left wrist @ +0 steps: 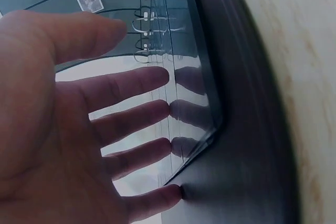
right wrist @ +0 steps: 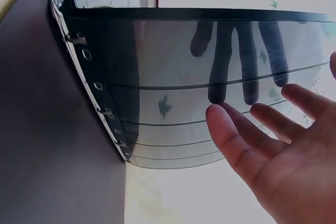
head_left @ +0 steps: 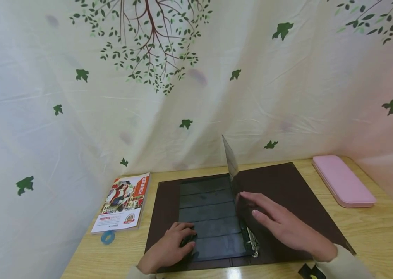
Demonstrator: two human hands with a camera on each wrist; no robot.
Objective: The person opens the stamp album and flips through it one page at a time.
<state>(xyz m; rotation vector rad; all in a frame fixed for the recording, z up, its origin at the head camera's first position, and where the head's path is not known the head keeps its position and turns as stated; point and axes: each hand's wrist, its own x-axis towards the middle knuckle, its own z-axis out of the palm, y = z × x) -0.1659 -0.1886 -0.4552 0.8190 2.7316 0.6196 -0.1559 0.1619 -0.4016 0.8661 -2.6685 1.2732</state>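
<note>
A dark brown ring binder (head_left: 273, 180) lies open on the table, a stock album with black pocket pages. On its left side the flat page (head_left: 210, 213) shows several strips. My left hand (head_left: 170, 246) rests at that page's left edge, fingers extended. One page (head_left: 230, 157) stands nearly upright from the metal rings (head_left: 253, 244). Beside it is my right hand (head_left: 283, 224), fingers fairly straight; in the right wrist view they mirror in the glossy page, and whether they touch it is unclear. A small stamp (left wrist: 90, 1) sits on a pocket page in the left wrist view.
A paperback book (head_left: 121, 201) lies left of the binder, with a blue ring-shaped roll (head_left: 107, 237) at its lower edge. On the far right is a pink case (head_left: 342, 181). A leaf-print curtain (head_left: 199, 104) hangs behind the wooden table (head_left: 388, 240).
</note>
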